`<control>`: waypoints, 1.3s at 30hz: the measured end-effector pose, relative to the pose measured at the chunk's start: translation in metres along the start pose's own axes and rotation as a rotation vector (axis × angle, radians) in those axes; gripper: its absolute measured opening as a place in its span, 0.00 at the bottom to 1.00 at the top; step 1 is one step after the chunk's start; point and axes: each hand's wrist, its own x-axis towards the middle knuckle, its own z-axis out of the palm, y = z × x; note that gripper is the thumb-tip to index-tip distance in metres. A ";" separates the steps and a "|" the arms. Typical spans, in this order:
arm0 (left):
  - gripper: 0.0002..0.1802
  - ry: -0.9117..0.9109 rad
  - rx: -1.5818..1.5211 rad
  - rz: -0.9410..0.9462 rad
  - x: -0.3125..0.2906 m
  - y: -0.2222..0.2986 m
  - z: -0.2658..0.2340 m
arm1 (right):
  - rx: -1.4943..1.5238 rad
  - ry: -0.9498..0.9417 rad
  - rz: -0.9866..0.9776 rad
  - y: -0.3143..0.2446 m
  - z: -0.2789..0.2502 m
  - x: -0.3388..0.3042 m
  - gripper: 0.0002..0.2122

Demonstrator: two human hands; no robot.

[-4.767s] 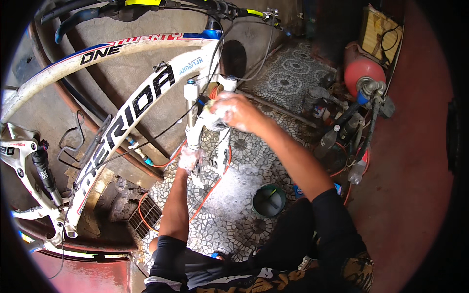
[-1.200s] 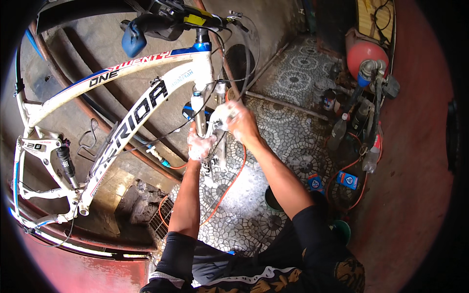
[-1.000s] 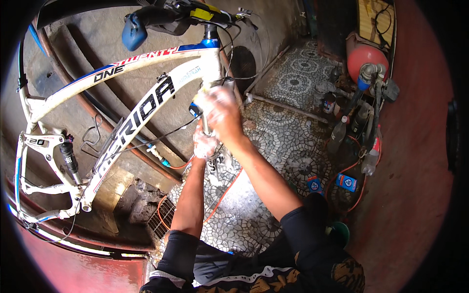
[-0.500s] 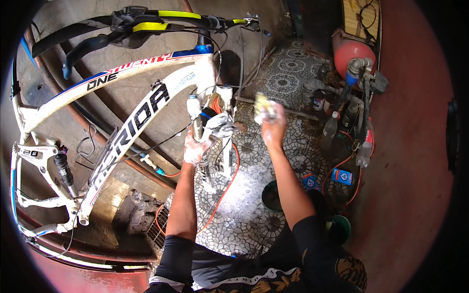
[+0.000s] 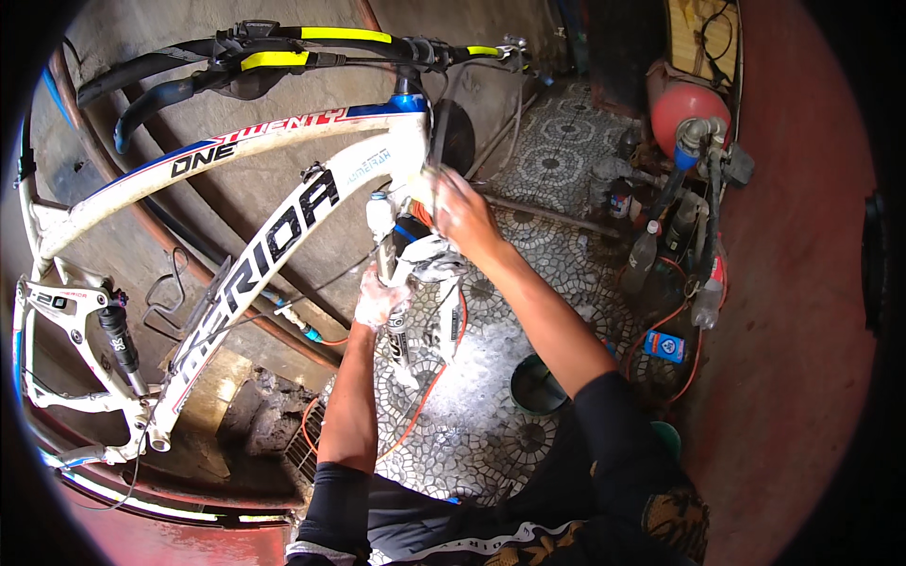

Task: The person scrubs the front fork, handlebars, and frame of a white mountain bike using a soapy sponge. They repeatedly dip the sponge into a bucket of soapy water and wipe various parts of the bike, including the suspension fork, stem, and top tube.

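Observation:
A white bicycle frame (image 5: 293, 212) with blue and red trim hangs at the left, its wheels off. My left hand (image 5: 381, 298), covered in suds, is wrapped round the near leg of the front fork (image 5: 400, 341). Foam clings to the fork's arch (image 5: 432, 259). My right hand (image 5: 462, 215) is closed on a soapy yellowish sponge (image 5: 422, 187) at the top of the fork, just below the head tube (image 5: 410, 141). Fingers hide part of the sponge, and motion blurs it.
Handlebars (image 5: 274, 58) with black and yellow parts cross the top. A dark bucket (image 5: 539, 385) stands on the wet patterned tile floor (image 5: 472, 396). To the right are a red tank (image 5: 681, 118), a plastic bottle (image 5: 641, 255), an orange hose (image 5: 634, 354) and a blue packet (image 5: 664, 346).
My right hand has swung left with the sponge, from open air over the floor to the top of the fork. The fork and handlebars have turned slightly; my left hand keeps its hold.

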 end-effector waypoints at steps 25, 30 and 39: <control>0.21 -0.014 -0.104 -0.099 0.008 -0.005 -0.011 | 0.092 0.185 0.106 -0.043 0.044 0.052 0.09; 0.25 -0.054 -0.170 -0.139 0.012 -0.012 -0.015 | 0.336 0.342 0.345 -0.030 0.053 0.050 0.05; 0.26 0.014 -0.127 -0.068 0.011 -0.008 -0.014 | 0.915 0.827 0.239 -0.035 0.033 0.083 0.13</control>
